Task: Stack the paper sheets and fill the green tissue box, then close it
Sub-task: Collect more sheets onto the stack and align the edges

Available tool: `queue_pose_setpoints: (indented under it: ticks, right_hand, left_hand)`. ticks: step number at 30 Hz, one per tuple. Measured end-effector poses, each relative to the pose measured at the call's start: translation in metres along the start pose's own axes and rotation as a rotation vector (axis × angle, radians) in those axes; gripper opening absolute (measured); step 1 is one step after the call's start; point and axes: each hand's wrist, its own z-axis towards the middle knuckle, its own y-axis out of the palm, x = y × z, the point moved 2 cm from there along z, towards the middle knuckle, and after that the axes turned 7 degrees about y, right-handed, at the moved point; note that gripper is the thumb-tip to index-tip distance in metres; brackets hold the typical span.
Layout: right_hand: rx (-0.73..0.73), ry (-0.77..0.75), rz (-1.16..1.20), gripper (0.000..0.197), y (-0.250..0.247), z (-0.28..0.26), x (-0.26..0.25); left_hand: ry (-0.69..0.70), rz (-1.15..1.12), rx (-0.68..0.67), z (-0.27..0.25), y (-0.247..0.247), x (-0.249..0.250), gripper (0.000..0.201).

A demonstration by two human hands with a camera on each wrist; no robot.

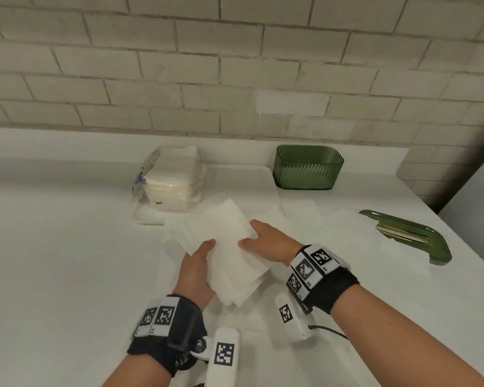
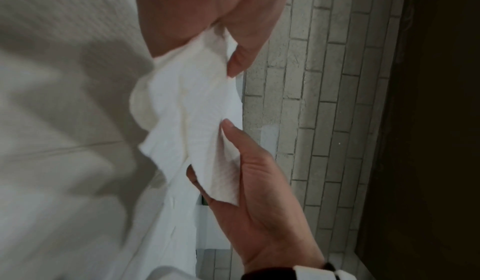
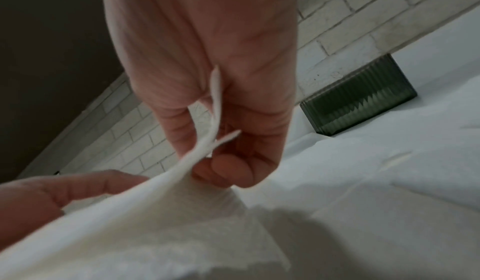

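White counter: both hands pinch paper sheets, fingertips hidden underneath.

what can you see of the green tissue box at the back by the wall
The ribbed, translucent green plastic tissue box is rectangular with rounded corners. It stands upright and open-topped on the white counter, close to the pale brick wall. Nothing shows inside it, and neither hand touches it. Its flat green lid, with a gold-edged slot, lies apart on the counter to the right. The right wrist view shows the same ribbed wall.
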Motion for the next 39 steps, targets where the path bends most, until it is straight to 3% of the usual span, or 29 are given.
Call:
queue_pose_setpoints:
  ticks: [4,7,10,16,19,21,26,31,35,39]
  right_hand:
    - [-0.059,0.038,0.029,0.036,-0.012,0.001,0.011]
    - [0.149,0.225,0.078,0.032,-0.041,0.022,0.033]
    - [0.315,0.348,-0.182,0.027,-0.059,0.042,0.057]
    - [0.298,0.26,-0.316,0.044,-0.038,0.065,0.062]
    - [0.35,0.289,-0.355,0.051,-0.033,0.07,0.059]
    - [0.355,0.338,-0.316,0.051,-0.033,0.073,0.059]
    - [0.375,0.317,-0.197,0.012,-0.032,0.077,0.054]
    - [0.343,0.248,-0.074,0.011,-0.04,0.072,0.052]
    - [0.297,0.227,0.07,0.028,-0.045,0.071,0.055]
    - [0.314,0.209,0.257,0.006,-0.051,0.068,0.062]
  left_hand:
    - [-0.003,0.027,0.034,-0.003,0.003,-0.003,0.031]
    - [0.006,0.026,0.088,-0.001,-0.008,0.0,0.027]
    - [0.032,0.019,0.119,-0.001,-0.018,0.004,0.027]
    - [0.075,-0.005,0.154,-0.001,-0.029,0.007,0.029]
    - [0.089,-0.004,0.184,0.001,-0.036,0.007,0.029]
    - [0.086,0.007,0.194,0.002,-0.037,0.006,0.029]
    - [0.079,0.023,0.18,0.005,-0.03,0.003,0.025]
    - [0.075,0.016,0.162,0.005,-0.019,0.001,0.026]
    - [0.077,0.016,0.154,0.005,-0.011,0.0,0.024]
    - [0.072,0.038,0.156,0.003,-0.007,-0.002,0.016]
